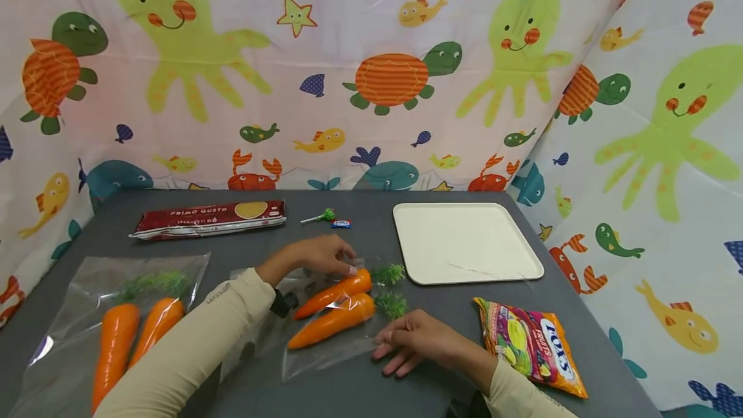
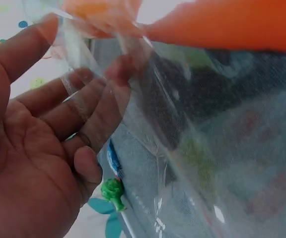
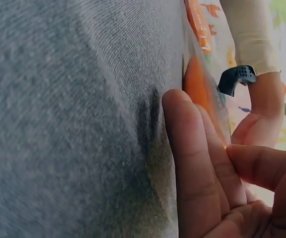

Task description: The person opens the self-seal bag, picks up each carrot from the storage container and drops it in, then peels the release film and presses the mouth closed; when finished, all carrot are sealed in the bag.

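Two orange toy carrots (image 1: 333,307) with green tops lie in a clear plastic bag (image 1: 325,357) at the middle of the grey table (image 1: 406,398). My left hand (image 1: 325,255) reaches over from the left, and its fingertips touch the upper carrot at the bag's mouth. In the left wrist view the left hand (image 2: 78,99) is spread with the bag's film (image 2: 182,124) lying across its fingers, and a carrot (image 2: 222,25) is above. My right hand (image 1: 415,344) rests on the table at the bag's right edge. In the right wrist view the right hand's (image 3: 217,168) thumb and fingers pinch the film beside a carrot (image 3: 195,84).
A second clear bag with two carrots (image 1: 124,334) lies at front left. A spaghetti pack (image 1: 209,218), a green lollipop (image 1: 322,216) and a small wrapped candy (image 1: 341,224) lie at the back. A white tray (image 1: 464,244) stands at right, with a sweets packet (image 1: 531,344) in front of it.
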`<state>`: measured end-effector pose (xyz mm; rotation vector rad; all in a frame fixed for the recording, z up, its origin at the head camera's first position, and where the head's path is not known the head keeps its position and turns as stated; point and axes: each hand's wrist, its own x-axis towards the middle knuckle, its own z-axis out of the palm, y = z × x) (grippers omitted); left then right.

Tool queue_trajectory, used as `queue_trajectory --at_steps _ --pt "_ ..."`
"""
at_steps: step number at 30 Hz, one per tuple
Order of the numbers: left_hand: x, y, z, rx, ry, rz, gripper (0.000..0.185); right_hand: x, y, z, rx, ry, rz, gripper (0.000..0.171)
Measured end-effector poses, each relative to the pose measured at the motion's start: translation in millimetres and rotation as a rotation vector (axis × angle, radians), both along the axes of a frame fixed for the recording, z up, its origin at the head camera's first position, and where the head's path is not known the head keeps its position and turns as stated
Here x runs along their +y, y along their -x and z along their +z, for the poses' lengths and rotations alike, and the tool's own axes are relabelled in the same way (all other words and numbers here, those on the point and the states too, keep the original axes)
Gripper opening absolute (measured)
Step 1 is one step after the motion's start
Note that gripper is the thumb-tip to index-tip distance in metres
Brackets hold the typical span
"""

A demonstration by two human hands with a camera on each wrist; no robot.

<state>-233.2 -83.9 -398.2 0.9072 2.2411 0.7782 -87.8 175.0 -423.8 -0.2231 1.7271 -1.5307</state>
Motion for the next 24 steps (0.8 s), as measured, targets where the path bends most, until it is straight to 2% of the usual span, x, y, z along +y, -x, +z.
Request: queue_trajectory --at_steps 3,5,13,18,24 --pt "-0.2 0.4 -0.3 0.053 0.000 -0.048 0.035 1.0 0.6 0.0 0.020 0.000 -0.027 0.032" --pt "-1.2 0.6 0.0 0.085 -0.021 -0.051 0.028 2.1 2.3 0.4 0.044 0.005 -0.046 0.032" --pt "-13.5 -3.4 1.3 0.122 -0.181 0.052 0.021 10.4 15.6 2.7 0.159 -0.006 -0.106 0.033" --pt "-25.8 -8.5 5.4 0.123 -0.263 0.171 0.023 14.7 21.7 7.3 0.266 -0.061 -0.142 0.034" --pt "-35.5 -21.3 11.9 0.038 -0.421 0.339 0.024 20.4 28.0 24.0 0.437 -0.150 -0.118 0.030"
